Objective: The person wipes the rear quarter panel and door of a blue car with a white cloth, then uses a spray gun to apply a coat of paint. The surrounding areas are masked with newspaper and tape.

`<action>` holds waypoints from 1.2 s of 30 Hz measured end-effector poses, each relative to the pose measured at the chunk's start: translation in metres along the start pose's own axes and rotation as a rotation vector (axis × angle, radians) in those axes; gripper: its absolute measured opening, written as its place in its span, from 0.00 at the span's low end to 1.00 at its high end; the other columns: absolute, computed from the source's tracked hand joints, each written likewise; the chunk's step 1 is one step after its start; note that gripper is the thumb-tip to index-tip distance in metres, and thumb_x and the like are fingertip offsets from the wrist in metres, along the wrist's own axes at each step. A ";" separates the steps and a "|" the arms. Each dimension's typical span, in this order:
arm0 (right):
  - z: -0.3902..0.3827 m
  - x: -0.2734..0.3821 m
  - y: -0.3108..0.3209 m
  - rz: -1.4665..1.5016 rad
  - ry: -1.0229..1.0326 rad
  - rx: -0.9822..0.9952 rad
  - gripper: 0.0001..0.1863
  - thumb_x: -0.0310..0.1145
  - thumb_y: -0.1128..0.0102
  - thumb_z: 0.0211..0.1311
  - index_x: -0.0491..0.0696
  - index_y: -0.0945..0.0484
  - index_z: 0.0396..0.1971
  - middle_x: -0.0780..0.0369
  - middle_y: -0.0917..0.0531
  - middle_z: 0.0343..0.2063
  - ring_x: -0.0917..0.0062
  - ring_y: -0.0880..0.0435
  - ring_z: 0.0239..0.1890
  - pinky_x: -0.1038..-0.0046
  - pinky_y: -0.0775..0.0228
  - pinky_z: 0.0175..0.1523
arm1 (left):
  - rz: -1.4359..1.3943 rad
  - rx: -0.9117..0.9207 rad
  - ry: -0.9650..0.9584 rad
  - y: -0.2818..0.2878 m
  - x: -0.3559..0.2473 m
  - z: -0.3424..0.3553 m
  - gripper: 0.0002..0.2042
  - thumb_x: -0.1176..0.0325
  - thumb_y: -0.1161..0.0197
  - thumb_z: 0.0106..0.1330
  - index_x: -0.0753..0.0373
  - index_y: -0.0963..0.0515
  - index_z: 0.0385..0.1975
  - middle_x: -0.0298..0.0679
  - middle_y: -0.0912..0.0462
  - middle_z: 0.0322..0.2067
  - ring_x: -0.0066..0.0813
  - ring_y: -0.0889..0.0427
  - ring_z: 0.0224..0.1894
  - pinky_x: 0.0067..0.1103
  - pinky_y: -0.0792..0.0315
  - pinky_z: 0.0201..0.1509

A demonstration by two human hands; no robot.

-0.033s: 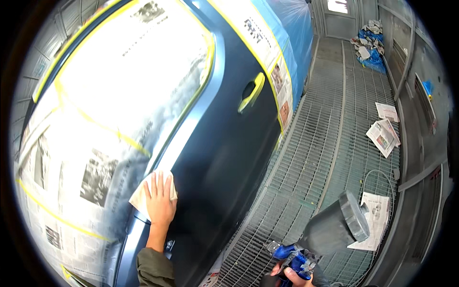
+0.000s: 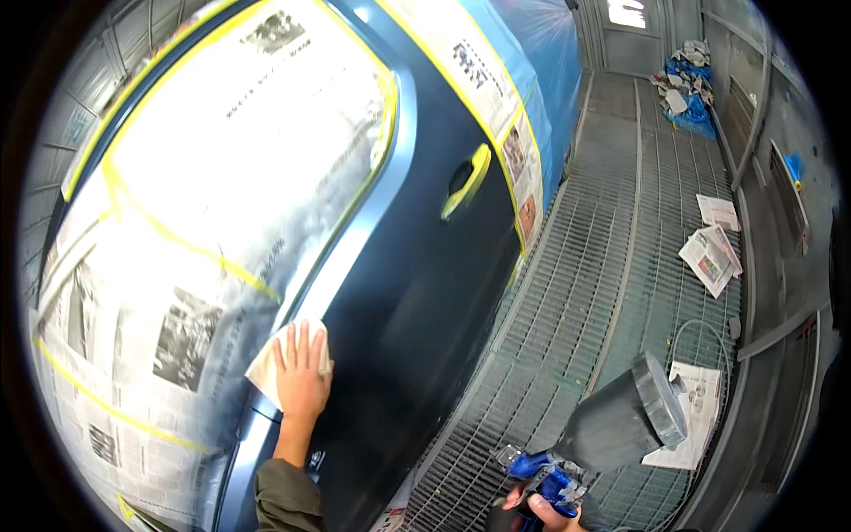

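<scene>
A dark blue-grey car door (image 2: 399,328) stands before me, its handle (image 2: 467,183) wrapped in yellow masking tape. My left hand (image 2: 302,368) lies with fingers spread on a cream cloth (image 2: 264,371), pressing it against the lighter blue strip (image 2: 347,257) below the window opening. In my right hand (image 2: 547,512), at the lower edge, is a blue spray gun (image 2: 557,488) with a large grey paint cup (image 2: 620,418) on top. The gun is held off the door, over the floor; its grip is partly cut off by the picture's edge.
Taped newspaper (image 2: 266,115) covers the window and front of the car; blue plastic sheeting (image 2: 523,71) drapes its rear. Loose newspapers (image 2: 712,257) lie on the metal grating floor (image 2: 576,293). A hose (image 2: 700,321) curves along the right, and crumpled waste (image 2: 690,89) is heaped by the far wall.
The view has shifted very slightly. My left hand and the cloth stay at about the same place on the door, and the spray gun is almost still.
</scene>
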State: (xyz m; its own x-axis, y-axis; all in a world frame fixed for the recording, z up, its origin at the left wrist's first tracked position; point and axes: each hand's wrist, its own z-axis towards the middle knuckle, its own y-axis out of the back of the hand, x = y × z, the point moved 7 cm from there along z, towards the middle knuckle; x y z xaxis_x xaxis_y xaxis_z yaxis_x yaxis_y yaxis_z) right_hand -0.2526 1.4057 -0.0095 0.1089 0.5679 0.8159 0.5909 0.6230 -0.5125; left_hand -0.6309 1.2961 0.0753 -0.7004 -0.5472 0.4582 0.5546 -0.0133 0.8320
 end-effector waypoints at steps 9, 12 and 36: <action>0.103 0.092 0.038 -0.042 0.130 0.004 0.16 0.42 0.50 0.65 0.43 0.23 0.31 0.64 0.21 0.23 0.81 0.27 0.21 0.79 0.36 0.30 | -0.109 0.012 -0.193 0.000 -0.085 0.191 0.36 0.59 0.35 0.54 0.55 0.37 0.67 0.37 0.47 0.71 0.38 0.53 0.73 0.39 0.56 0.75; 0.138 0.115 0.052 -0.053 0.205 -0.024 0.16 0.42 0.48 0.65 0.43 0.23 0.30 0.63 0.21 0.25 0.82 0.27 0.21 0.80 0.36 0.30 | -0.065 0.034 -0.229 -0.010 -0.107 0.253 0.37 0.56 0.36 0.55 0.53 0.38 0.67 0.33 0.47 0.71 0.34 0.53 0.74 0.35 0.57 0.75; 0.289 0.048 0.235 0.095 -0.371 0.259 0.18 0.44 0.51 0.71 0.45 0.27 0.48 0.63 0.22 0.41 0.78 0.23 0.40 0.76 0.31 0.47 | 0.028 -0.031 0.035 -0.074 -0.160 0.312 0.34 0.54 0.42 0.54 0.44 0.35 0.66 0.30 0.46 0.71 0.28 0.53 0.74 0.35 0.60 0.76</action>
State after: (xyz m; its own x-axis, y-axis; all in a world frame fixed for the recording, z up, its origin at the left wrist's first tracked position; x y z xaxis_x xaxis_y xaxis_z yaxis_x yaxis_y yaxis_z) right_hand -0.3389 1.7348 -0.1684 -0.1683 0.7537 0.6353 0.3679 0.6459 -0.6689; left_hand -0.7001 1.6459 0.0383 -0.6687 -0.5768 0.4691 0.5874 -0.0231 0.8090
